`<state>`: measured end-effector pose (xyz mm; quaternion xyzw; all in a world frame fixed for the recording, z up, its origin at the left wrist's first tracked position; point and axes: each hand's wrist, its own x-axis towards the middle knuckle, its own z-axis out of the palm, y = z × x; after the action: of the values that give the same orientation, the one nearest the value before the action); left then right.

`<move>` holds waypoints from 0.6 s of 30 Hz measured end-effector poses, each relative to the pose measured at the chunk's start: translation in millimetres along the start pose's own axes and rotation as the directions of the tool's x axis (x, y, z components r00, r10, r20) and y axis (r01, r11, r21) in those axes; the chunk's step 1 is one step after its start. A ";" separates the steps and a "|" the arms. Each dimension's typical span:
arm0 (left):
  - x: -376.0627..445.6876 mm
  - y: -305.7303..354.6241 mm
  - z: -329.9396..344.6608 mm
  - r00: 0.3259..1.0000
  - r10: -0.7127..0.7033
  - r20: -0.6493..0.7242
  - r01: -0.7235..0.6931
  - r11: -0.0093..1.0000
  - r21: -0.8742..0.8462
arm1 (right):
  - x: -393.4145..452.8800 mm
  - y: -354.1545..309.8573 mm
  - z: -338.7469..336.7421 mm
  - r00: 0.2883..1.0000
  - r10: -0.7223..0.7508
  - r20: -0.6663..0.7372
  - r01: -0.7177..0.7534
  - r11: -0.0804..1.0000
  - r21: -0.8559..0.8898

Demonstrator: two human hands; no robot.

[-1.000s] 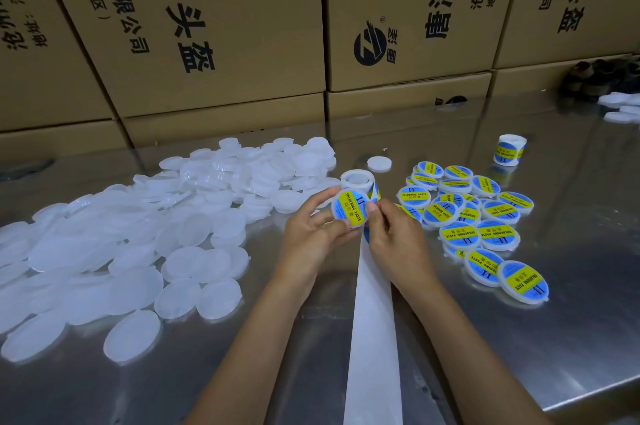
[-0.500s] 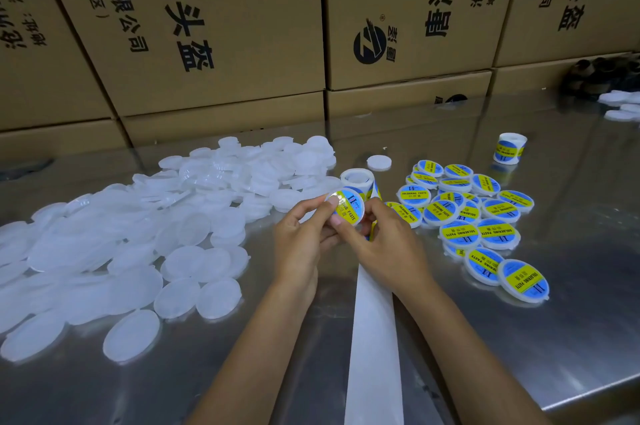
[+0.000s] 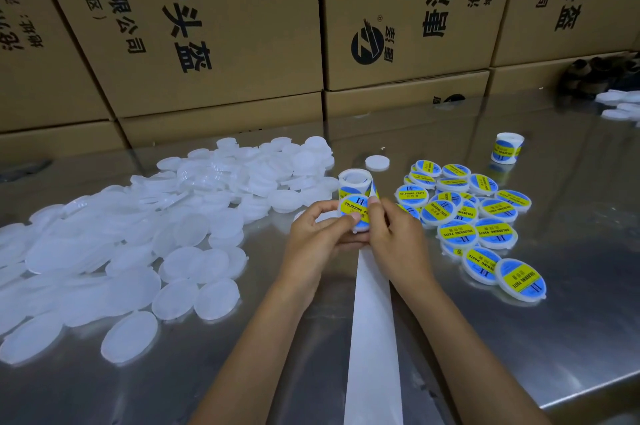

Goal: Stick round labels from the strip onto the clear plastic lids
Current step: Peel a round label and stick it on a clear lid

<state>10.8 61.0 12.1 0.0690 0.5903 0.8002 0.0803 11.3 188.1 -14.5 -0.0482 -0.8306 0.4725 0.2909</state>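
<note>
Centrally, both hands (image 3: 360, 237) pinching round glossy-labelled lid (image 3: 356, 213), translucent discs (image 3: 138, 251) left

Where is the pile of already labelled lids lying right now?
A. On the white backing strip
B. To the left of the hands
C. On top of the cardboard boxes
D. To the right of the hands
D: the labelled lids, blue and yellow, lie on the metal table to the right of both hands, while the unlabelled lids lie to the left.
</note>
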 end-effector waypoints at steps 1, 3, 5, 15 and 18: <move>-0.2 0.2 0.0 1.000 0.017 0.013 -0.017 0.999 0.033 | 0.5 0.2 0.5 1.000 -0.007 0.005 0.007 0.999 0.038; -0.4 0.2 0.1 0.998 0.066 0.024 -0.068 0.993 0.092 | 1.2 0.8 1.8 0.999 -0.035 0.031 0.033 0.996 0.079; -0.5 0.5 0.1 0.992 0.125 0.023 -0.127 0.984 0.128 | 0.7 1.3 2.8 0.995 -0.078 0.059 0.072 0.992 0.106; 2.2 -4.8 -4.2 0.974 0.209 -0.087 -0.199 0.973 0.113 | -5.0 0.3 5.0 0.979 -0.069 0.190 0.051 0.994 0.096; 2.0 -4.4 -3.6 0.968 0.210 -0.136 -0.200 0.976 0.084 | -5.7 1.0 5.0 0.978 -0.060 0.200 0.059 0.998 0.013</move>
<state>8.4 59.3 6.8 0.0744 0.6117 0.7861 -0.0481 13.1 182.9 -19.7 0.0254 -0.8549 0.4691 0.2200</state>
